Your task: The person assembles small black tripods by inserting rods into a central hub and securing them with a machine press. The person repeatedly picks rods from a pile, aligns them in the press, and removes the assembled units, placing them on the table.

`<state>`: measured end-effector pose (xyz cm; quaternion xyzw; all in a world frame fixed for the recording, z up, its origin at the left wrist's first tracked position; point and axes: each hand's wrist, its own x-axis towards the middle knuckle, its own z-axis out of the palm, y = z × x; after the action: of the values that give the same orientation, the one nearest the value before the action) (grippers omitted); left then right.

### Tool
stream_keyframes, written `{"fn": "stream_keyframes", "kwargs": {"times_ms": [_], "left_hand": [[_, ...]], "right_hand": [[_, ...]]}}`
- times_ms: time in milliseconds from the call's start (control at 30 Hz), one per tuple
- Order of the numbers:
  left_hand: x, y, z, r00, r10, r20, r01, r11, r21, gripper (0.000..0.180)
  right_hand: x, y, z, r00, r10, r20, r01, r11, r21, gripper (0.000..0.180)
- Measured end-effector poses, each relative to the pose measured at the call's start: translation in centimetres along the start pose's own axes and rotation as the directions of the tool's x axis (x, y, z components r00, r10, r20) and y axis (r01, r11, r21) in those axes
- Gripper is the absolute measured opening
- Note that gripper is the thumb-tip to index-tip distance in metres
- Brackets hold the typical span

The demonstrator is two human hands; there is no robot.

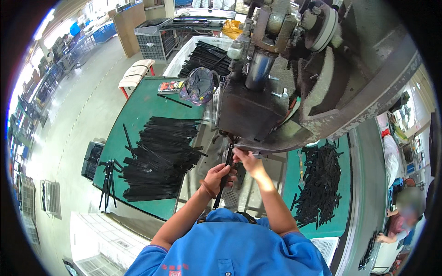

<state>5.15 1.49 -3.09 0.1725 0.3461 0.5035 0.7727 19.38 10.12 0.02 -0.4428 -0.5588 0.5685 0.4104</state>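
My left hand (219, 177) is closed around a long flat black strip (229, 158), which slants up from near my chest to the underside of a large dark press machine (253, 112). By the strip's upper end, my right hand (247, 162) has its fingers pinched together just under the press head. What those fingertips hold is too small and dark to make out. A broad heap of similar long black strips (159, 156) lies on the green table to my left. On the green surface to my right is a pile of shorter black pieces (317, 181).
Several black strips (108, 181) hang over the left table's (138, 94) near edge. Behind it stand a white bin (184, 53) of strips and a padded stool (136, 73). A bag (199, 86) sits beside the press. White crates (99, 239) flank me; another person (399, 225) works far right.
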Motion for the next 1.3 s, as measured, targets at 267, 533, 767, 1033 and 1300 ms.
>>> {"fn": "stream_keyframes", "kwargs": {"times_ms": [267,533,767,1033,1300], "left_hand": [[-0.1,0.6,0.2,0.999,-0.029,0.031,0.031,0.999,-0.042,0.020],[-0.4,0.7,0.7,0.994,-0.064,-0.090,0.057,0.995,-0.076,0.013],[0.2,-0.8,-1.1,0.997,0.010,-0.075,-0.010,1.000,-0.005,0.015],[-4.3,1.2,-2.2,0.999,-0.048,-0.016,0.050,0.955,0.291,0.025],[-5.4,3.1,-2.2,0.995,-0.093,0.037,0.075,0.937,0.340,0.025]], "right_hand": [[1.1,-0.3,1.4,0.973,0.229,-0.017,-0.230,0.972,-0.048,0.030],[-2.9,1.1,0.3,0.963,0.121,-0.239,-0.099,0.990,0.102,0.017],[-4.5,2.9,3.2,0.961,0.080,-0.266,-0.031,0.983,0.184,0.023],[-4.2,1.1,3.8,0.978,-0.082,-0.190,0.073,0.996,-0.051,0.021],[-4.5,1.8,4.4,0.966,0.118,-0.232,-0.075,0.980,0.186,0.020]]}}
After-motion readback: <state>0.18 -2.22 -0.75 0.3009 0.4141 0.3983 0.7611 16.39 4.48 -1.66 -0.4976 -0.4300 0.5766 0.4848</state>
